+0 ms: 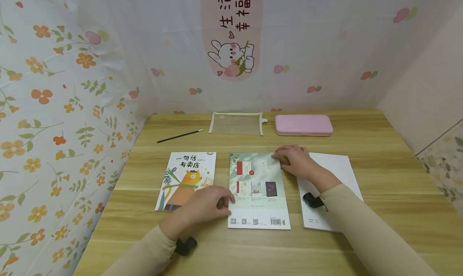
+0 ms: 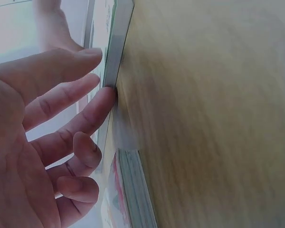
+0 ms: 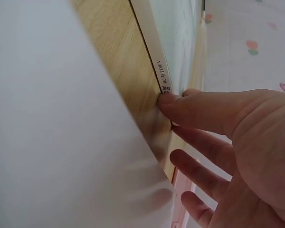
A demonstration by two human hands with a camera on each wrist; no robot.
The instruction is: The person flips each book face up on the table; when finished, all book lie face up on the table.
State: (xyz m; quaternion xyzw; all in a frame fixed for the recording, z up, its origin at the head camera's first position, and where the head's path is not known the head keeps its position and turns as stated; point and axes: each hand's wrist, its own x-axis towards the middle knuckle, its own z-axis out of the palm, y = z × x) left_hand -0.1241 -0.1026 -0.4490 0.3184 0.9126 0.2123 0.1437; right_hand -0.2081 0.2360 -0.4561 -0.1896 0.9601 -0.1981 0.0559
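Note:
A green and white book (image 1: 258, 211) lies flat on the wooden table, back cover up, with small product pictures and a barcode. My left hand (image 1: 206, 205) touches its left edge with the thumb and fingertips; the other fingers bend loosely in the left wrist view. At the upper right corner is my right hand (image 1: 298, 163). Its thumb (image 3: 197, 109) rests against the printed spine (image 3: 154, 52), and the remaining fingers are spread. To the left lies a picture book (image 1: 184, 183) with an orange animal, partly behind my left hand. A white book (image 1: 334, 163) lies under my right forearm.
Along the back of the table (image 1: 119, 223) are a black pen-like stick (image 1: 180, 136), a mesh zip pouch (image 1: 236, 124) and a pink pencil case (image 1: 304, 124). Patterned cloth (image 1: 311, 58) hangs behind and at the left.

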